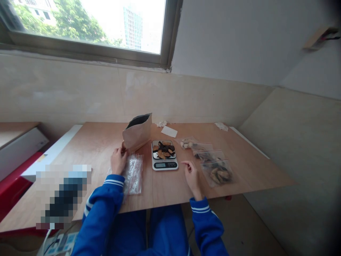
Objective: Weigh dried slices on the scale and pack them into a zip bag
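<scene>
A white digital kitchen scale (165,165) stands mid-table, with dark-skinned brown dried slices (163,150) heaped on its plate. To its left, a kraft paper pouch (138,133) stands upright with its mouth open. My left hand (118,160) is at the pouch's lower left corner, fingers curled around something brown that I cannot make out. Beneath and beside that hand lie clear zip bags (134,174). My right hand (191,174) rests just right of the scale, index finger stretched toward it and the other fingers bent, holding nothing visible.
Filled zip bags (220,173) of dried pieces overlap on the right. Behind the scale lies a white card (169,131), with crumpled white tissue (161,123) near the wall. A pixelated dark object (66,195) lies at the left. The table's front edge (160,205) is near my lap.
</scene>
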Available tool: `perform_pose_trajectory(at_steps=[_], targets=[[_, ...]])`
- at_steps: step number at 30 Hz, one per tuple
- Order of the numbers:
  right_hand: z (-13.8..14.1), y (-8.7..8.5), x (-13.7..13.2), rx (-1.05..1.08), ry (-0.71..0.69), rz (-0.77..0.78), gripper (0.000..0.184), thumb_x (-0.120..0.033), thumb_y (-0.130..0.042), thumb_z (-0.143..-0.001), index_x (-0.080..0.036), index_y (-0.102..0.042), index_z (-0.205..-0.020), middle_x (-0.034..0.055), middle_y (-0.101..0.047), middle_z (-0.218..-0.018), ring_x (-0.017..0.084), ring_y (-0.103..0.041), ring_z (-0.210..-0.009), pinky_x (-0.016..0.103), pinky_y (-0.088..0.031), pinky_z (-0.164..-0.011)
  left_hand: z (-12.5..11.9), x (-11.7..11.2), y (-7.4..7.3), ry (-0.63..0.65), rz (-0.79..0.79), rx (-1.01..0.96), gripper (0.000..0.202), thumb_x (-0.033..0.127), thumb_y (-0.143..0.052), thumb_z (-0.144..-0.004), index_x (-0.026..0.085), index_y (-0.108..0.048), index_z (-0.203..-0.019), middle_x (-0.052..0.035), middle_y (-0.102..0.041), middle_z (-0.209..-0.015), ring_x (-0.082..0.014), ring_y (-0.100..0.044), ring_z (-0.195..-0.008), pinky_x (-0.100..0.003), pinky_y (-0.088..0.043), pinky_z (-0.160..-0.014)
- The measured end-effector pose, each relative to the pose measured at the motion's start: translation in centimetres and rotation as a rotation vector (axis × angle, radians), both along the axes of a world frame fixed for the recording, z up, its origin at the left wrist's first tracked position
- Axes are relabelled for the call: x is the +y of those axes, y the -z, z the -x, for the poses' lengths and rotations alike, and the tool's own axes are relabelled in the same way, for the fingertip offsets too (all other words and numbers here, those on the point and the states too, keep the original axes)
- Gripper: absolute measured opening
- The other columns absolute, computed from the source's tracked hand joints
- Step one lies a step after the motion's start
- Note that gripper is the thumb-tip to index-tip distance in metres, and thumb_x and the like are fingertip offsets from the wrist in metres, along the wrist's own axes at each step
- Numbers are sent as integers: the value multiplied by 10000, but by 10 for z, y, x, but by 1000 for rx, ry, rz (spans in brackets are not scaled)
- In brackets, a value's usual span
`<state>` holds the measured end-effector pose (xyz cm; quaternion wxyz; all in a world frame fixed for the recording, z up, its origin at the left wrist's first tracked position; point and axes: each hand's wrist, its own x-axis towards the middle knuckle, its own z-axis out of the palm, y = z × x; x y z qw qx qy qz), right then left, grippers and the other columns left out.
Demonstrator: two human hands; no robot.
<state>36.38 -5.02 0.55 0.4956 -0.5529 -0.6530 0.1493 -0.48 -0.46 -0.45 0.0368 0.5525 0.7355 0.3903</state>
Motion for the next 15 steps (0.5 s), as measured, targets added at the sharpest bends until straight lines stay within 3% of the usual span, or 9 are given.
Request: perform_pose_trajectory(at_steps=[5, 15], targets=[[-5, 13, -11, 97, 35, 70, 263, -279, -424, -870, -182, -667, -890, 86, -687, -890, 218, -611, -798, 334, -485, -732, 6, -3, -2, -97, 43, 66, 301, 343, -504, -820, 158, -657, -1002, -121, -629, -994, -269, -610, -935, -378, -470, -835], [-6, 15, -10, 95, -11, 102, 261, -278, -419, -883, -186, -662, -856, 72, -676, -869, 210, -606, -799, 322, -469, -734, 7, -5, 0, -68, 21, 60, 335, 356, -492, -813, 153, -632, -1040, -125, -629, -1008, -278, -599, -943, -397, -470, -853]])
